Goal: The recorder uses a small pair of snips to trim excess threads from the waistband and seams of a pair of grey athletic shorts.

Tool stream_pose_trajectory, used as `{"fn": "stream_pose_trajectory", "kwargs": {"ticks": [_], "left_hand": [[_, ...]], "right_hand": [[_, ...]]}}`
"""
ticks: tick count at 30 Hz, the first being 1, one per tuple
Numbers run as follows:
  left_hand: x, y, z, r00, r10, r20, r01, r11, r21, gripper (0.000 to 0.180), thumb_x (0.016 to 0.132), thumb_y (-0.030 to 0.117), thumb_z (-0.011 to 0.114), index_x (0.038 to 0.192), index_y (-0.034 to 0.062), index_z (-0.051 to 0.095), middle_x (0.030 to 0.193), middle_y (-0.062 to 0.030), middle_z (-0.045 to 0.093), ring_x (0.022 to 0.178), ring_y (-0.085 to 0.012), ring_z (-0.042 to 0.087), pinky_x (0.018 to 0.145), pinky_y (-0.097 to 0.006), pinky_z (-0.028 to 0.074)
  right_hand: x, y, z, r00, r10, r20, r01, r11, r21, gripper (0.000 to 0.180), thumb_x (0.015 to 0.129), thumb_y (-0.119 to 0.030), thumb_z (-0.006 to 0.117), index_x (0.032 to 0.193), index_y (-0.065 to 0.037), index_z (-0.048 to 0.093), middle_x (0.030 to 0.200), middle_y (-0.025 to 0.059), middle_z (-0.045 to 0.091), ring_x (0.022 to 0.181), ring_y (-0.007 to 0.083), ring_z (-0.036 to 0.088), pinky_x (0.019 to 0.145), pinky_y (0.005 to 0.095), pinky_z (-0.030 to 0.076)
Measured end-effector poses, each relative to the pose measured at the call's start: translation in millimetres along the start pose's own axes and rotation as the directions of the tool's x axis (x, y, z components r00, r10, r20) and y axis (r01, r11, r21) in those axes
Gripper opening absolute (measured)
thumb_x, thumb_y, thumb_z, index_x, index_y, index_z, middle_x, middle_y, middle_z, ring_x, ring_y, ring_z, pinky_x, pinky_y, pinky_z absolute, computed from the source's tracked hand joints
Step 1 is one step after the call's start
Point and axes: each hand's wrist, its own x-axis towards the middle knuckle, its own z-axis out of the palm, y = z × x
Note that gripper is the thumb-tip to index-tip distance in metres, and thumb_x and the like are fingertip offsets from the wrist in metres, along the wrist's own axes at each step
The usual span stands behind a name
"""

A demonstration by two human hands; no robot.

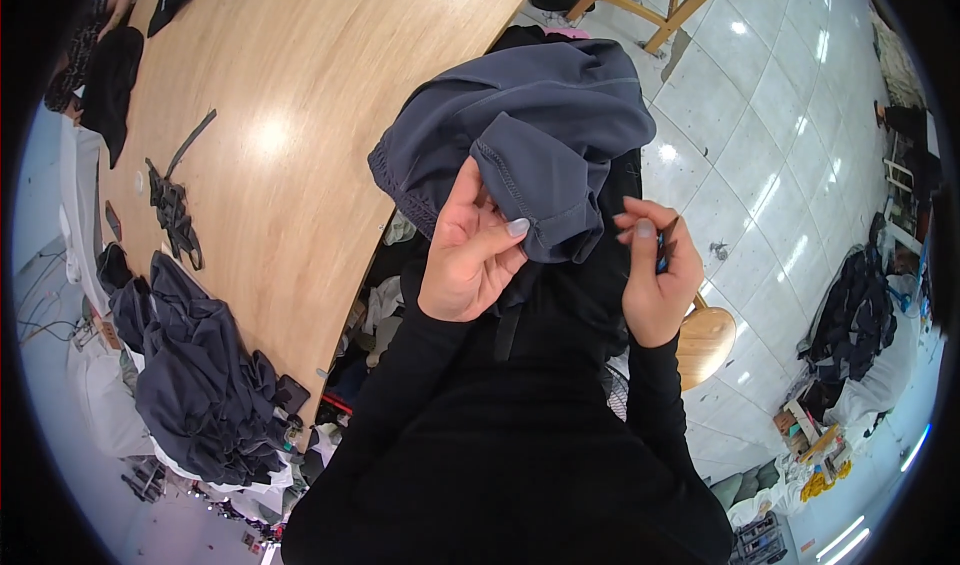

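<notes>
A dark blue-grey garment (540, 85) with stitched seams lies bunched over my lap and against the table's edge. My left hand (462, 265) pinches a hemmed edge of it between thumb and fingers, turned so that the row of stitching shows. To the right of the cloth, apart from it, my right hand (662, 280) is closed, fingers curled toward the thumb. Something small, dark and bluish peeks out inside that hand, mostly hidden by the fingers, so its kind does not show.
The wooden table (290, 55) stretches to the left. On it lie dark straps (175, 210), a heap of dark garments (200, 375) and a phone (291, 394). A wooden stool (706, 347) stands at right on the tiled floor (750, 175). More dark clothes (850, 315) pile up farther right.
</notes>
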Motion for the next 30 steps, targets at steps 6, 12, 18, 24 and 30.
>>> {"fn": "stream_pose_trajectory", "kwargs": {"ticks": [6,12,18,24,30], "left_hand": [[0.4,-0.5,-0.9,0.999,0.005,0.046,-0.019,0.952,0.307,0.071,0.104,-0.01,0.056,0.168,-0.0032,0.026,0.141,-0.0142,0.067,0.132,-0.018,0.065,0.111,-0.033,0.052],[-8.3,2.2,13.3,1.0,0.026,-0.005,-0.022,0.91,0.415,0.08,0.101,-0.011,0.067,0.169,-0.0039,0.025,0.124,-0.0124,0.074,0.113,-0.0127,0.071,0.103,-0.028,0.055],[-6.9,3.3,11.5,0.999,0.039,-0.033,-0.021,0.901,0.433,0.092,0.093,-0.015,0.076,0.169,-0.0042,0.025,0.11,-0.0111,0.075,0.106,-0.0137,0.074,0.098,-0.028,0.058],[-5.5,3.5,7.8,0.998,0.063,-0.029,-0.044,0.905,0.424,0.087,0.094,-0.013,0.075,0.167,-0.0049,0.028,0.107,-0.0111,0.076,0.102,-0.0139,0.076,0.094,-0.028,0.061],[-4.9,8.2,18.9,0.992,0.043,-0.12,-0.001,0.944,0.33,0.08,0.095,-0.011,0.074,0.163,-0.0046,0.033,0.11,-0.0106,0.076,0.1,-0.0138,0.076,0.087,-0.029,0.066]], "right_hand": [[-4.6,-24.3,8.7,0.898,-0.434,0.068,0.439,0.893,-0.098,0.026,0.083,0.009,0.083,0.106,-0.001,0.078,0.093,0.0121,0.074,0.072,0.0188,0.069,0.06,0.0262,0.049],[-1.9,-24.4,22.5,0.887,-0.456,0.068,0.461,0.873,-0.158,0.027,0.081,0.003,0.089,0.106,-0.002,0.079,0.092,0.0112,0.071,0.07,0.0219,0.068,0.059,0.0308,0.053],[-2.5,-21.2,24.2,0.898,-0.425,0.116,0.436,0.895,-0.091,0.016,0.089,0.003,0.082,0.101,0.0,0.071,0.095,0.0122,0.068,0.076,0.0233,0.067,0.068,0.0302,0.053],[-9.2,-6.5,15.6,0.99,-0.076,0.117,0.029,0.933,0.359,0.005,0.105,0.001,0.062,0.109,-0.001,0.06,0.096,0.0034,0.062,0.079,0.0105,0.056,0.075,0.0236,0.045],[-14.7,-1.5,0.4,0.965,-0.078,0.249,0.041,0.987,0.153,0.025,0.104,-0.007,0.062,0.126,0.003,0.055,0.097,0.0082,0.062,0.082,0.0146,0.06,0.078,0.0255,0.047]]}}
